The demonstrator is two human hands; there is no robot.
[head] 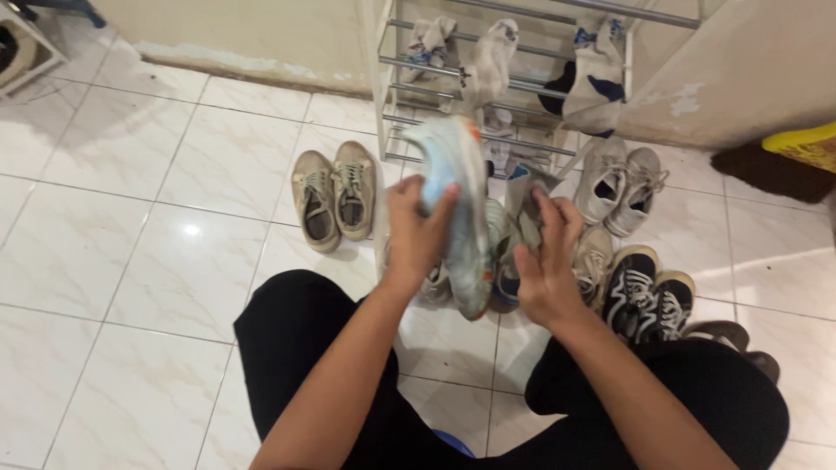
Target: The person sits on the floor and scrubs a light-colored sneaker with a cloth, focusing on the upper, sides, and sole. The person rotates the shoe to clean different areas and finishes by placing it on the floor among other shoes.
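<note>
We had our left hand clamped on the pale blue shoe, sole turned up before the rack, while our right hand spread open on floor shoes.

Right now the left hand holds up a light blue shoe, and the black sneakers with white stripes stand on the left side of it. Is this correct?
Not quite. The left hand does hold up the light blue shoe, but the black sneakers with white stripes stand to its right, as the head view shows.
</note>
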